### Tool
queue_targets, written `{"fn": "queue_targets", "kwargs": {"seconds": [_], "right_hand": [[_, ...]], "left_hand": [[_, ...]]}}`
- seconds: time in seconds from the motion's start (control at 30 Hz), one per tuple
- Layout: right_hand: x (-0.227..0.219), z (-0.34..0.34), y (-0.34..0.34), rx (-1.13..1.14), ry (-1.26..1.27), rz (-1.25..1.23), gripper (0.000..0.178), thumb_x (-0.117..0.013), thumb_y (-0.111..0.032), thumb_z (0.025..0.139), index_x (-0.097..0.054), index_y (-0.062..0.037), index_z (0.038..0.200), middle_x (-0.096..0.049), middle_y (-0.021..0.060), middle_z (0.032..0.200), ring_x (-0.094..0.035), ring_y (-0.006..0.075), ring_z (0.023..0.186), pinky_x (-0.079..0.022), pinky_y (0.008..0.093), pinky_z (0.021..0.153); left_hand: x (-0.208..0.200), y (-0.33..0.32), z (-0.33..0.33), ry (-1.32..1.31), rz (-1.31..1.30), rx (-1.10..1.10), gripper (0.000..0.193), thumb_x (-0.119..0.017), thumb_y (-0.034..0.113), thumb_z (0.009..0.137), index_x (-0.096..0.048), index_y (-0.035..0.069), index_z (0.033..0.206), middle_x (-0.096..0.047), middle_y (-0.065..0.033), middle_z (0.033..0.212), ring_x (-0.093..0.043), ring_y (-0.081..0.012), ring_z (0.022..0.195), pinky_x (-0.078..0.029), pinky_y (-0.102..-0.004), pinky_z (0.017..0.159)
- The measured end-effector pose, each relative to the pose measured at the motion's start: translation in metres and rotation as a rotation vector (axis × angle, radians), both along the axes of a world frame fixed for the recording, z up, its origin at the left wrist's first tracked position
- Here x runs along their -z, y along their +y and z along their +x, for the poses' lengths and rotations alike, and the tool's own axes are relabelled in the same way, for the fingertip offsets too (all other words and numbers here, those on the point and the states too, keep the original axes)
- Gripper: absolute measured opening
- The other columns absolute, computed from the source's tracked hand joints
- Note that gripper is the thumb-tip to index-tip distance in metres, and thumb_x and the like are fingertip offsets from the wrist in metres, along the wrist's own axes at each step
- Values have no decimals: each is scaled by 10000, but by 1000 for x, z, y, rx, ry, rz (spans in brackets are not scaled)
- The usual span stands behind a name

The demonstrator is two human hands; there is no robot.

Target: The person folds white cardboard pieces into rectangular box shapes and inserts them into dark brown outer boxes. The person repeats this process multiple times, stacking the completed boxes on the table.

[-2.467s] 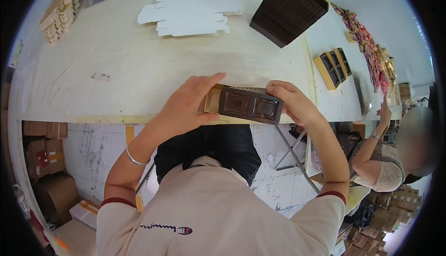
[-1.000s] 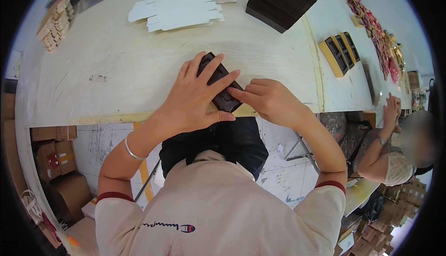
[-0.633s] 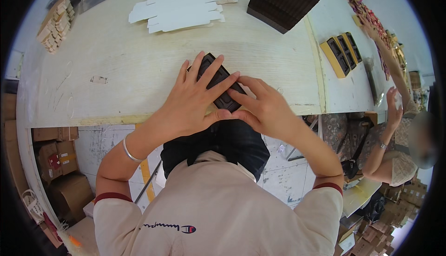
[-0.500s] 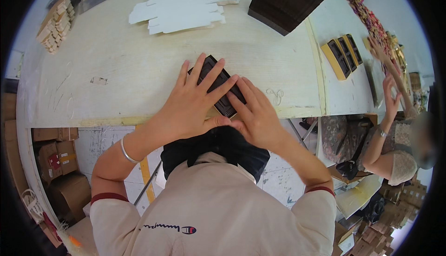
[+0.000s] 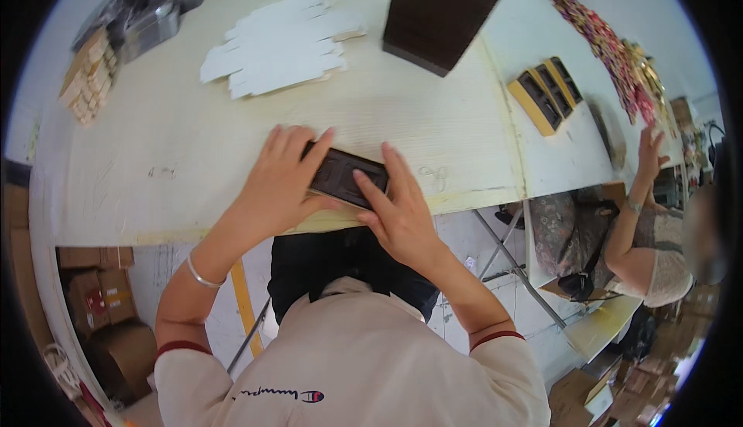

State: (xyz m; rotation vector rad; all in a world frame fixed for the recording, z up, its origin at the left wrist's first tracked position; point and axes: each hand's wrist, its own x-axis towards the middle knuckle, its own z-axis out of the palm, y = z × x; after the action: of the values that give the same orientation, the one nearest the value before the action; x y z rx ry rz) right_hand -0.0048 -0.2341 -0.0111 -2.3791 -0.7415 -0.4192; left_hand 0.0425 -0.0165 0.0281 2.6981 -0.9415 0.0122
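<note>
Boxed dark tray [image 5: 344,177], at the bench's [image 5: 155,202] near edge, looks almost seated — left hand [image 5: 280,181] gripping one end, right hand [image 5: 402,214] clasping the other; three gold boxes [image 5: 529,113] already trayed.

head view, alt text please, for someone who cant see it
A person's left hand and right hand hold a dark compartmented tray near the front edge of a pale table. Beyond it are flat white card blanks, a dark brown stack and, to the right, three yellow boxes with dark inserts.
</note>
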Motion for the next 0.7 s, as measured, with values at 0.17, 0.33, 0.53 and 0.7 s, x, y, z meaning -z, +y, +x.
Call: {"fn": "queue_targets", "kwargs": {"seconds": [0.17,0.33,0.53,0.7], "right_hand": [[7,8,-1,-48,2,149,425,-707,-141,784,-615,-40,1186,-459,269,1258,-505,429,1102,-439,452,926],[-2,7,-20,-84,-39,136,425,-711,-195,775,-639,-80,1177,-477,252,1245,-502,424,1106,-431,467,935],[-11,-9,-43,-34,-1,31,424,-711,-261,757,-662,-91,1142,-497,231,1212,-481,409,1131,-377,488,1016],[4,-6,-46,21,-92,-49,426,-718,-269,752,-675,-144,1157,-478,232,1265,-492,410,1132,-391,504,1002]], "left_hand": [[16,4,-4,49,-214,-5,726,-780,240,709,-450,18,1317,-450,-166,1217,-433,-373,1166,-328,-494,1027],[24,-13,-20,-51,-250,-39,688,-751,126,693,-453,28,1306,-456,-177,1236,-440,-384,1146,-351,-468,993],[16,-30,-21,-31,-131,42,802,-699,340,767,-367,36,1431,-418,-171,1322,-388,-379,1235,-314,-474,1063],[14,-22,-16,45,-384,35,687,-649,398,846,-427,51,1395,-398,-161,1390,-353,-375,1305,-254,-499,1110]]}}
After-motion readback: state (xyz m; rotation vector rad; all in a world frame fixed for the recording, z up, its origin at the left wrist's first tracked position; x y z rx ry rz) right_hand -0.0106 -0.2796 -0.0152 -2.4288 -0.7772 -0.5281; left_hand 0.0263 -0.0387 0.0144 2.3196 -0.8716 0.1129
